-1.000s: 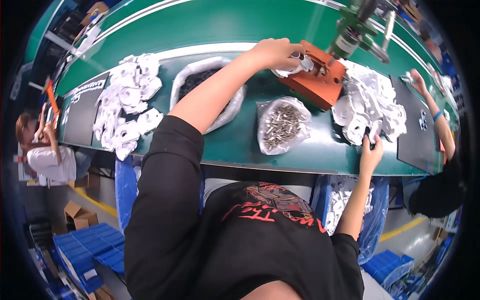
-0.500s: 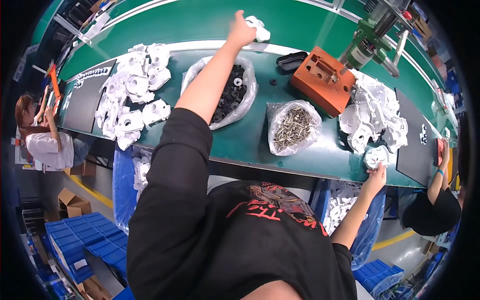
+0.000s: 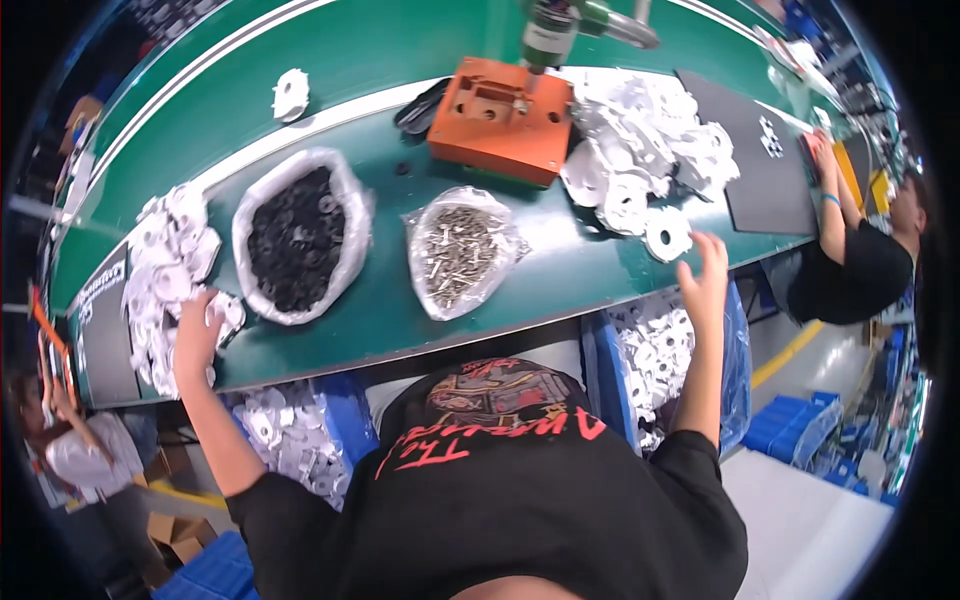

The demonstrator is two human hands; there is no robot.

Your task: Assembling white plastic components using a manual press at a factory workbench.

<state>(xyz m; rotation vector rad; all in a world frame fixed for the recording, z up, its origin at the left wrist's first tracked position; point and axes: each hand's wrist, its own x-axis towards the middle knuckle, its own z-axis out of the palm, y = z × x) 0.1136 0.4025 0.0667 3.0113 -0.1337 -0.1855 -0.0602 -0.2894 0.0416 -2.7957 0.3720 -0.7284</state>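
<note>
At the left, my left hand is at the near edge of a heap of white plastic parts. Its fingers are against a white plastic part, partly hidden and blurred, so I cannot tell whether they grip it. On the right, my right hand is open, thumb and fingers apart. Just beyond its fingertips lies a round white plastic part with a central hole, at the front of the right heap of white parts. Another white part sits alone on the green conveyor belt.
Between my hands stand a bag of black parts and a bag of screws. Behind them are an orange fixture block, a green press and a black tray. Blue lined bins flank me. Co-workers sit at both sides.
My left hand has come back from the belt to the left heap, leaving a white part there. My right hand has let go of its white part. The view has turned right.
</note>
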